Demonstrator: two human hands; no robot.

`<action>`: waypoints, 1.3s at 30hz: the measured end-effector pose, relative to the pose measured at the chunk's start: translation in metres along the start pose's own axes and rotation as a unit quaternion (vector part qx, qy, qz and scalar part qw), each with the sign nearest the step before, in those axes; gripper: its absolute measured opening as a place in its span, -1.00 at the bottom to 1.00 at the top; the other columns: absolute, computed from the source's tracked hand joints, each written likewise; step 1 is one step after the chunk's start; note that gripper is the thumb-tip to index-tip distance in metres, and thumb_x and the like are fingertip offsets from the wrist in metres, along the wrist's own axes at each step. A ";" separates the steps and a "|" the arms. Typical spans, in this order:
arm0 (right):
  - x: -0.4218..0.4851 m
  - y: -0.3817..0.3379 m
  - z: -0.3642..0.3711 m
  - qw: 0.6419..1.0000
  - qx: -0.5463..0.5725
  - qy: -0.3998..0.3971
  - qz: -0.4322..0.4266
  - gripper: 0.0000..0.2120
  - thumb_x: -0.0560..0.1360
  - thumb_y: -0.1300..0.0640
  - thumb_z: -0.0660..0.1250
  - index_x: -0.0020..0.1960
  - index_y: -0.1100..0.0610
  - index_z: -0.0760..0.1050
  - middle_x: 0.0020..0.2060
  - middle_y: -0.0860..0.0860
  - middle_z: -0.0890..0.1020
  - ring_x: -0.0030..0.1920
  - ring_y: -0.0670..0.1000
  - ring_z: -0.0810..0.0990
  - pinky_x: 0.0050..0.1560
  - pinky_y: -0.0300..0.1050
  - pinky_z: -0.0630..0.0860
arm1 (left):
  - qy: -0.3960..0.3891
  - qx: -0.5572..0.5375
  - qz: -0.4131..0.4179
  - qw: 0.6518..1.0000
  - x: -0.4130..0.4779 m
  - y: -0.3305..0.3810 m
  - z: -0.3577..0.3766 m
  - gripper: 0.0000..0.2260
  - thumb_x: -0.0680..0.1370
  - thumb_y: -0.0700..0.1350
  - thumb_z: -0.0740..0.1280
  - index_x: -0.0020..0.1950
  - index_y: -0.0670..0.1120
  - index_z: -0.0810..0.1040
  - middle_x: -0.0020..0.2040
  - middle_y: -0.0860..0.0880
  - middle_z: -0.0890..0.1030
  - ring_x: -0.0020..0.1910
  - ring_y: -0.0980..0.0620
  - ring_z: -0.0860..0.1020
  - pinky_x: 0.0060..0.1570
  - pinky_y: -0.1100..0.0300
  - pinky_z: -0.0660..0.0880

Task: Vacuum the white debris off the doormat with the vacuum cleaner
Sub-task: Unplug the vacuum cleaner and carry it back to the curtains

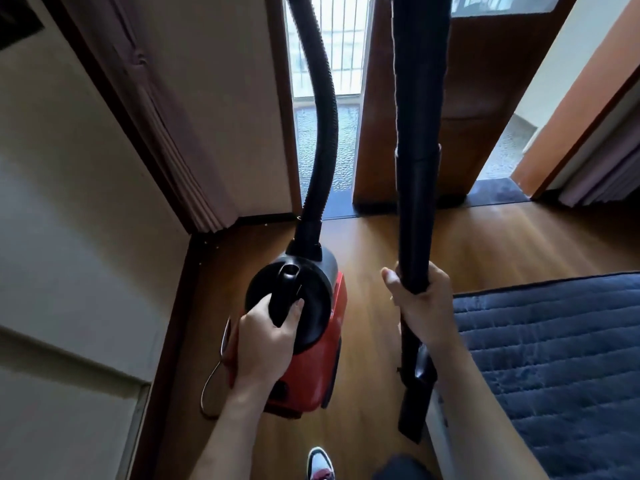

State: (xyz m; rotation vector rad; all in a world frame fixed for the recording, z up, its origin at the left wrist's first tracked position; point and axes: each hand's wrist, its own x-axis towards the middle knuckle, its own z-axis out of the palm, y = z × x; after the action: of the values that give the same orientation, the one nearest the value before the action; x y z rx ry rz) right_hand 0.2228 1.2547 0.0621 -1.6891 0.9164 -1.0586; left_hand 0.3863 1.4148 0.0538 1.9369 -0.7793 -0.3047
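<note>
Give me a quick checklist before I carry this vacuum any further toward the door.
1. Left hand grips the handle of the vacuum cleaner: ok.
2. Right hand grips the wand: ok.
3. Hose seated in the vacuum body, no kink in view: ok.
4. White debris in sight: not ok; none shows in this view.
5. Cord plugged in: cannot tell; only a loop shows beside the body.

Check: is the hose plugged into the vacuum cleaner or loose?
Plugged in: the hose ends in the socket on the vacuum cleaner, beside the handle that the left hand grips.
</note>
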 end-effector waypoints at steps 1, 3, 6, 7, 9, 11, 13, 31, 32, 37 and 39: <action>0.011 0.001 0.004 1.000 0.001 0.003 0.002 -0.60 0.44 0.06 0.46 -0.26 0.35 0.38 -0.42 0.31 0.43 -0.41 0.33 0.44 -0.36 0.20 0.47 | -0.004 -0.001 0.003 1.000 0.012 0.000 0.002 -0.81 0.54 -0.02 0.40 -0.25 -0.02 0.57 -0.43 0.06 0.58 -0.41 0.14 0.56 -0.41 0.38 0.41; 0.032 0.007 0.011 1.000 -0.003 0.003 0.009 -0.65 0.49 0.18 0.48 -0.26 0.37 0.39 -0.41 0.31 0.44 -0.40 0.33 0.45 -0.36 0.15 0.48 | -0.009 -0.001 0.003 1.000 0.036 -0.001 0.006 -0.79 0.54 -0.02 0.40 -0.27 -0.04 0.56 -0.45 0.03 0.56 -0.44 0.11 0.54 -0.46 0.35 0.41; 0.063 0.017 0.021 1.000 -0.014 0.003 0.014 -0.73 0.52 0.33 0.46 -0.25 0.37 0.42 -0.43 0.26 0.47 -0.43 0.15 0.48 -0.35 -0.08 0.49 | -0.012 -0.003 0.001 1.000 0.070 -0.004 0.015 -0.78 0.54 -0.03 0.41 -0.29 -0.05 0.55 -0.46 0.03 0.56 -0.45 0.09 0.53 -0.47 0.34 0.41; 0.073 0.020 0.023 1.000 -0.013 0.006 0.016 -0.74 0.52 0.34 0.46 -0.25 0.38 0.43 -0.44 0.25 0.48 -0.44 0.10 0.48 -0.36 -0.17 0.48 | -0.014 -0.005 0.001 1.000 0.082 -0.006 0.019 -0.78 0.54 -0.04 0.41 -0.28 -0.06 0.56 -0.45 0.03 0.56 -0.44 0.09 0.54 -0.46 0.32 0.42; 0.094 0.029 0.027 1.000 -0.001 0.008 0.021 -0.73 0.52 0.34 0.46 -0.24 0.41 0.42 -0.44 0.25 0.48 -0.45 0.18 0.46 -0.38 -0.18 0.45 | -0.019 -0.006 0.000 1.000 0.104 -0.007 0.028 -0.80 0.54 -0.04 0.41 -0.25 -0.07 0.58 -0.42 0.01 0.59 -0.40 0.07 0.57 -0.43 0.26 0.47; 0.116 0.039 0.029 1.000 0.004 0.005 0.024 -0.73 0.53 0.33 0.45 -0.24 0.40 0.43 -0.44 0.21 0.48 -0.41 0.25 0.48 -0.39 -0.17 0.46 | -0.025 -0.003 0.000 1.000 0.128 -0.006 0.040 -0.82 0.54 -0.05 0.40 -0.23 -0.07 0.59 -0.40 0.03 0.60 -0.36 0.11 0.58 -0.42 0.35 0.45; 0.142 0.048 0.029 1.000 -0.001 0.006 0.030 -0.74 0.53 0.31 0.45 -0.24 0.38 0.44 -0.43 0.20 0.49 -0.41 0.24 0.50 -0.39 -0.20 0.48 | -0.027 -0.002 -0.001 1.000 0.153 -0.002 0.053 -0.84 0.54 -0.05 0.41 -0.22 -0.06 0.60 -0.39 0.04 0.61 -0.34 0.13 0.59 -0.40 0.40 0.44; 0.418 0.135 -0.035 0.997 0.016 0.060 0.040 -0.73 0.53 0.24 0.47 -0.25 0.29 0.44 -0.46 0.15 0.50 -0.44 0.11 0.49 -0.38 -0.11 0.46 | -0.066 0.009 0.030 0.997 0.398 0.085 0.247 -0.82 0.53 -0.05 0.43 -0.27 -0.01 0.57 -0.38 0.09 0.60 -0.34 0.12 0.57 -0.30 0.22 0.49; 0.427 0.139 -0.041 0.997 0.017 0.069 0.044 -0.73 0.52 0.24 0.47 -0.26 0.27 0.44 -0.48 0.11 0.49 -0.45 0.09 0.48 -0.39 -0.12 0.46 | -0.069 0.007 0.033 0.997 0.409 0.091 0.258 -0.83 0.53 -0.04 0.43 -0.26 -0.02 0.58 -0.38 0.07 0.60 -0.34 0.12 0.57 -0.28 0.18 0.50; 0.474 0.157 -0.067 0.993 0.009 0.114 0.040 -0.71 0.52 0.30 0.47 -0.30 0.22 0.42 -0.47 0.16 0.45 -0.47 0.09 0.45 -0.42 -0.09 0.44 | -0.098 0.006 0.049 0.994 0.462 0.111 0.310 -0.76 0.51 -0.01 0.44 -0.33 0.01 0.51 -0.46 0.12 0.55 -0.44 0.13 0.50 -0.33 0.16 0.42; 0.493 0.169 -0.077 0.991 0.001 0.129 0.031 -0.70 0.52 0.28 0.47 -0.30 0.21 0.41 -0.46 0.17 0.46 -0.44 0.19 0.46 -0.40 0.00 0.45 | -0.115 -0.003 0.047 0.992 0.486 0.121 0.335 -0.75 0.52 0.00 0.44 -0.33 0.00 0.51 -0.49 0.11 0.52 -0.46 0.13 0.48 -0.33 0.14 0.41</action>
State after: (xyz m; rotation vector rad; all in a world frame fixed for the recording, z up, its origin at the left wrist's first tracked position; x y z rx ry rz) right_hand 0.3064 0.7351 0.0421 -1.5354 1.1228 -1.2543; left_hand 0.5368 0.8314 0.0538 1.8736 -1.0153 -0.4785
